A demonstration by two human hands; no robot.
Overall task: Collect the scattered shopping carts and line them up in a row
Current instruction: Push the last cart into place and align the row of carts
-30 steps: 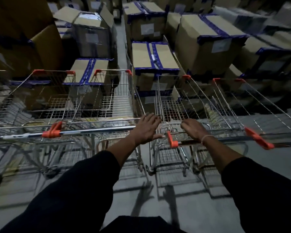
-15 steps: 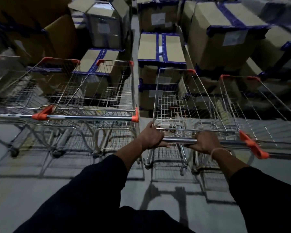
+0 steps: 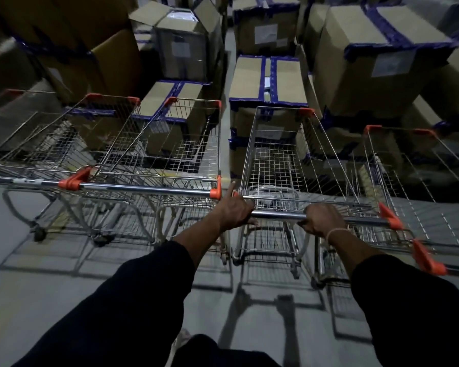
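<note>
Several wire shopping carts with orange corner caps stand side by side, facing stacked boxes. The cart in front of me [image 3: 273, 160] has a chrome handle bar [image 3: 278, 215]. My left hand [image 3: 235, 209] grips the bar's left end, index finger raised. My right hand [image 3: 321, 219] is closed on the bar further right, a band on its wrist. To the left, a neighbouring cart [image 3: 175, 144] stands almost level, its handle [image 3: 143, 188] close to my left hand. Another cart [image 3: 419, 176] sits to the right, its handle nearer to me.
Cardboard boxes with blue tape [image 3: 268, 80] are stacked right behind the carts' fronts, with a narrow gap [image 3: 224, 75] between stacks. More carts [image 3: 51, 144] stand at the far left. Grey concrete floor [image 3: 51, 295] lies under me.
The cart I hold has rolled forward toward the boxes and now sits almost level with the left neighbour. Both hands went from resting on the bar to gripping it.
</note>
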